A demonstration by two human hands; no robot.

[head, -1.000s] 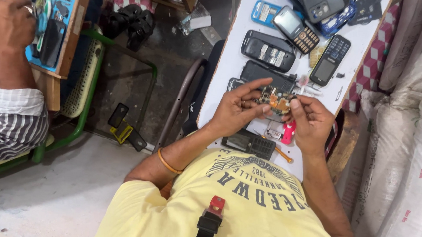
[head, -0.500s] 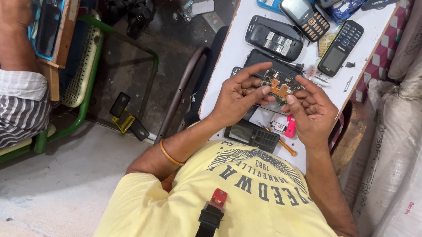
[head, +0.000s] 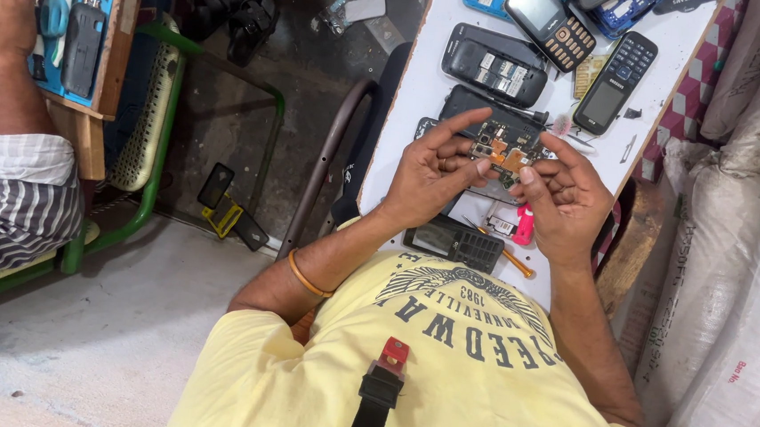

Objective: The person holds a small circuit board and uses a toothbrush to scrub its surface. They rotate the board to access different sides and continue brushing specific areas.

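Both hands hold a small phone circuit board (head: 505, 148) over a white table (head: 424, 92). My left hand (head: 432, 173) grips the board's left side with its fingertips. My right hand (head: 564, 195) pinches the board's right edge. Under the board lies a dark opened phone body (head: 486, 105). A dark phone shell (head: 454, 242) lies near my chest, with a pink tool (head: 523, 224) and an orange-handled screwdriver (head: 516, 263) beside it.
Several keypad phones lie farther up the table: a black one (head: 615, 83), an opened back (head: 494, 65), a grey one (head: 549, 22). White sacks (head: 745, 221) stack at the right. Another person's arm in a striped sleeve (head: 17, 179) works at a blue tray (head: 76, 27) on the left.
My hands and the circuit board have stayed together over the table. The view has shifted slightly, and the other person's hand has moved up over the blue tray.
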